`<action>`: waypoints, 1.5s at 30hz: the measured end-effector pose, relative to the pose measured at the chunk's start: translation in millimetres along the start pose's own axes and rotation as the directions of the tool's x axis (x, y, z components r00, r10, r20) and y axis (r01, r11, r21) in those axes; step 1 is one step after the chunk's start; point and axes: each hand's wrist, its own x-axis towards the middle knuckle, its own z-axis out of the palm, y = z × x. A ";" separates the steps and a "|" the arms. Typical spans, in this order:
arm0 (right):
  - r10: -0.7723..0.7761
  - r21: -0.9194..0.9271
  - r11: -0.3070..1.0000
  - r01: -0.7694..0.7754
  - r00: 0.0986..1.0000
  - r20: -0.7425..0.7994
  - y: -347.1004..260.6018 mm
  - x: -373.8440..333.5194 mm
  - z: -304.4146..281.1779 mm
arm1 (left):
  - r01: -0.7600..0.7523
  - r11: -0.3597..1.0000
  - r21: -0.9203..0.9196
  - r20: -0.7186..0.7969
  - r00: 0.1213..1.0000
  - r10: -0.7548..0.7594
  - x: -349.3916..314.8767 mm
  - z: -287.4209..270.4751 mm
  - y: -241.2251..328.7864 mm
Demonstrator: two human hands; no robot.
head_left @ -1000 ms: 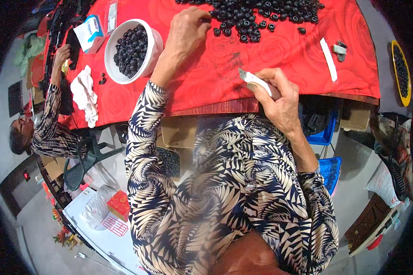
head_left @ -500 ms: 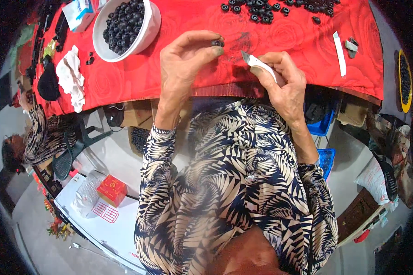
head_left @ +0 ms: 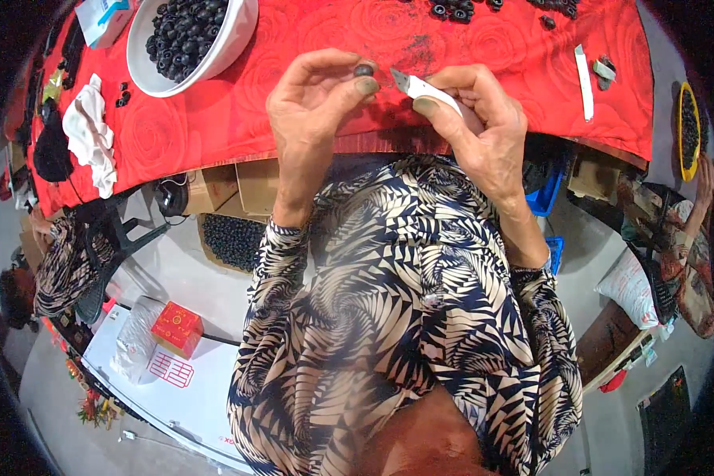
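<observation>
While the left hand (head_left: 303,101) pinches a black piece (head_left: 363,71) in its fingers over the desk (head_left: 549,91), the knife (head_left: 435,95) — right hand's (head_left: 484,123) fingers wrapped round it — points left, tip just beside, apart.

Head view: wide fisheye, facing down
Patterned shirt (head_left: 420,293): close, lower centre
Red-covered counter (head_left: 163,131): farther, upper frame

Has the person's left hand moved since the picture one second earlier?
Yes. Against the round white bowl of small black parts, the bare left hand has shifted back toward the near edge of the red rose-patterned cloth.
</observation>
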 end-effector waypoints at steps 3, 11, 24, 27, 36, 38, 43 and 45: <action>-0.019 -0.005 1.000 0.019 1.000 0.013 -1.6 1.4 2.7 | -0.035 0.999 -0.011 -0.024 0.999 0.035 1.4 -1.9 -3.1; -0.095 -0.152 0.983 0.105 0.993 0.077 -8.6 3.4 10.5 | -0.049 0.972 -0.232 0.040 0.997 0.060 0.8 -2.2 -11.4; -0.111 -0.167 0.977 0.131 0.986 0.122 -13.8 0.4 12.4 | 0.012 0.904 -0.428 0.140 0.989 0.053 -2.9 -7.4 -31.4; -0.137 -0.189 0.970 0.154 0.985 0.103 -14.3 -0.4 14.1 | 0.012 0.895 -0.445 0.155 0.986 0.064 -3.5 -8.7 -30.7; -0.131 -0.210 0.966 0.148 0.987 0.094 -11.6 0.1 13.1 | -0.014 0.903 -0.430 0.132 0.988 0.078 -2.3 -9.7 -28.3; -0.134 -0.221 0.964 0.151 0.987 0.089 -12.9 0.3 12.7 | -0.020 0.905 -0.424 0.094 0.993 0.066 -3.4 -6.5 -25.0; -0.139 -0.226 0.962 0.155 0.987 0.085 -10.0 -0.2 12.3 | -0.014 0.903 -0.430 0.102 0.993 0.064 -3.6 -6.2 -25.4; -0.141 -0.224 0.962 0.158 0.986 0.091 -9.4 -0.3 12.5 | -0.015 0.903 -0.430 0.105 0.992 0.066 -4.2 -6.5 -24.4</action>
